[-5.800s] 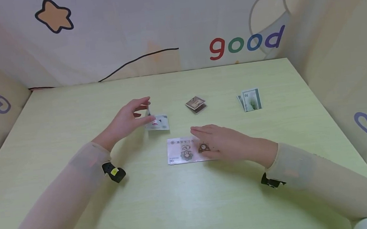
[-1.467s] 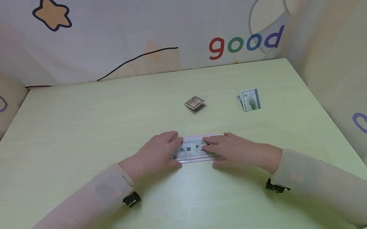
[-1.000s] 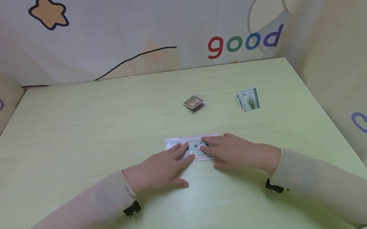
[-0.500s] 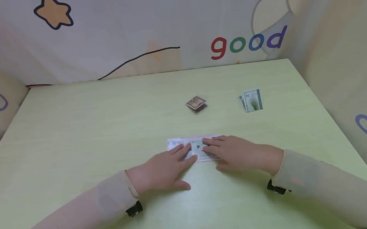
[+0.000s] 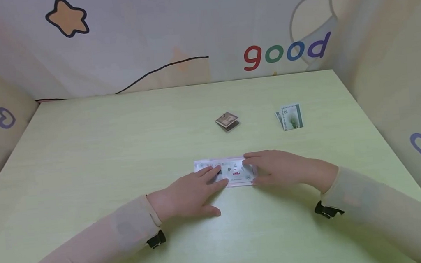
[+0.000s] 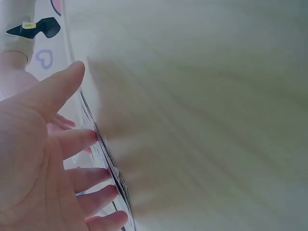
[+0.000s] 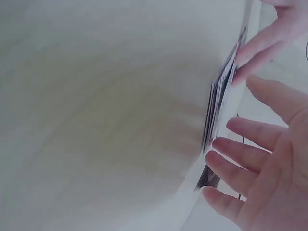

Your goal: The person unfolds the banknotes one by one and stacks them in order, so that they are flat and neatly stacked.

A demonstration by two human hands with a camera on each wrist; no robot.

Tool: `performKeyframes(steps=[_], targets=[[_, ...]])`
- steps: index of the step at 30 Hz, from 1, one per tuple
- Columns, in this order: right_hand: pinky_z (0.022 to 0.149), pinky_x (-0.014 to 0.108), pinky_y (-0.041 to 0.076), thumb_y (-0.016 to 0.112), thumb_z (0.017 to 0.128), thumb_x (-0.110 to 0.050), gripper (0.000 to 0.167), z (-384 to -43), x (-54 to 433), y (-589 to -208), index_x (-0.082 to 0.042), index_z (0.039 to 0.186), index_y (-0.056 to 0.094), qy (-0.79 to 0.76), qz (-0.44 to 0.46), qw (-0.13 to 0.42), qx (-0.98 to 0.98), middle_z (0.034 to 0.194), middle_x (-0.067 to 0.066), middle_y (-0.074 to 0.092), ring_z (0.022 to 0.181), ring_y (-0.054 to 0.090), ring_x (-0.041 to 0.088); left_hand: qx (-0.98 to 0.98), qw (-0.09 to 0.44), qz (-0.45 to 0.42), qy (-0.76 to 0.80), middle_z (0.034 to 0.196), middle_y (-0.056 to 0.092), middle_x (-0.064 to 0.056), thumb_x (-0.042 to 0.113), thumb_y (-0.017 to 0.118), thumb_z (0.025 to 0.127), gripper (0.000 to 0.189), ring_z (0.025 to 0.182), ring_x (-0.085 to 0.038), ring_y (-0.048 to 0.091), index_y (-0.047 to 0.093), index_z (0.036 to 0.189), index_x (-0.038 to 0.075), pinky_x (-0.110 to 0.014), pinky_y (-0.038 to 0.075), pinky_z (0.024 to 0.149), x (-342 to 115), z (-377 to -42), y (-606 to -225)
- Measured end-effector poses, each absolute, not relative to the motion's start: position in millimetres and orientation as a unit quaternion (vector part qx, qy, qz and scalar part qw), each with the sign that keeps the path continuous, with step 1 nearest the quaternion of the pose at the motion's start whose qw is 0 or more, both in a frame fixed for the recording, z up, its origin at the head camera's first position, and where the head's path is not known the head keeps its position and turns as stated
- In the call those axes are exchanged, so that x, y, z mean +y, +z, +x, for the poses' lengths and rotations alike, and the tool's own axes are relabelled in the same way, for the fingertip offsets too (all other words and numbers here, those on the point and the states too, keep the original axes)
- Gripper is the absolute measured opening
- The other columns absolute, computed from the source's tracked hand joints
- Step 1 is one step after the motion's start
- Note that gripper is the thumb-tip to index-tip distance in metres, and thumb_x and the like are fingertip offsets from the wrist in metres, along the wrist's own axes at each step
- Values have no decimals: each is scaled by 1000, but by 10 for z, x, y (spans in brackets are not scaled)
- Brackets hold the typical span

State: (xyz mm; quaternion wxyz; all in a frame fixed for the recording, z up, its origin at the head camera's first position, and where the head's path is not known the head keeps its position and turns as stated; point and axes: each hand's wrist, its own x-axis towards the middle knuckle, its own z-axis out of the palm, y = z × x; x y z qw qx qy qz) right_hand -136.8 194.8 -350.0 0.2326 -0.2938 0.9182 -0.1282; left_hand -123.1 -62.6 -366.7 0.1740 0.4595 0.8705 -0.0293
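Note:
A pale play banknote [image 5: 235,172] with a small animal face lies flat on a pinkish play banknote [image 5: 197,164] at mid-table. On the left part of the notes rest the straight, spread fingers of my left hand [image 5: 187,195], thumb out over the table. My right hand [image 5: 284,167] is at their right end, fingers extended over the edge. Seen edge-on in the right wrist view, the paper forms a thin layered stack [image 7: 222,94], with the right fingertips right at it. The left wrist view shows the left fingertips along the stack's edge [image 6: 113,169].
Farther back lies a small folded brown note [image 5: 227,120], slightly sprung apart. To its right sits a folded green note [image 5: 292,117] marked 2. The pale table [image 5: 121,134] ends at a printed curtain [image 5: 143,37] at the back and sides.
The pale note, earlier bent up at the left hand farther back, now lies flat on the pinkish one. Lately the right hand has slid right, baring the face; the left hand stays.

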Motion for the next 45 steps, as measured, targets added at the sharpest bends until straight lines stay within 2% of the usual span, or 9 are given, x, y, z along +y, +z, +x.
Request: performKeyframes(steps=[9,19,26,33,40,45], targets=[[105,52,27,57,93,-28,50,-1496,2148,-3409,-3,135,47,-190,-190,172,948,141,16,41,131,33,35,873,156,463,-15,152,20,-16,57,52,88,73,138,-31,19,32,146,17,-42,25,109,-619,-1227,-3652],[99,55,33,55,94,-28,52,-1699,2437,-3382,-1,137,42,-254,-74,100,959,139,22,41,125,38,40,870,120,477,29,151,21,-17,53,54,89,69,138,-33,21,37,143,14,-45,26,108,-665,-1221,-3606],[104,57,23,55,94,-26,61,-1831,2604,-3380,4,141,31,-273,-33,47,960,143,27,30,128,29,43,870,109,478,46,152,20,-16,49,56,89,67,138,-32,20,40,142,11,-44,23,109,-690,-1215,-3574],[106,57,19,58,92,-32,80,-2006,2703,-3458,5,146,13,-289,23,62,955,145,31,20,131,22,46,870,99,479,67,151,22,-15,46,58,89,65,138,-31,22,42,141,11,-42,24,109,-692,-1215,-3547],[103,57,23,61,89,-36,91,-2173,2720,-3513,6,146,4,-286,52,78,954,143,33,18,125,27,47,872,105,473,70,153,19,-13,46,57,89,65,139,-28,19,40,142,12,-41,21,110,-687,-1220,-3545],[103,59,21,60,88,-42,97,-2236,2738,-3521,7,145,-1,-274,70,89,955,143,36,14,124,25,49,872,106,471,77,153,19,-12,46,58,89,64,139,-28,19,41,142,13,-42,22,109,-690,-1223,-3541]])
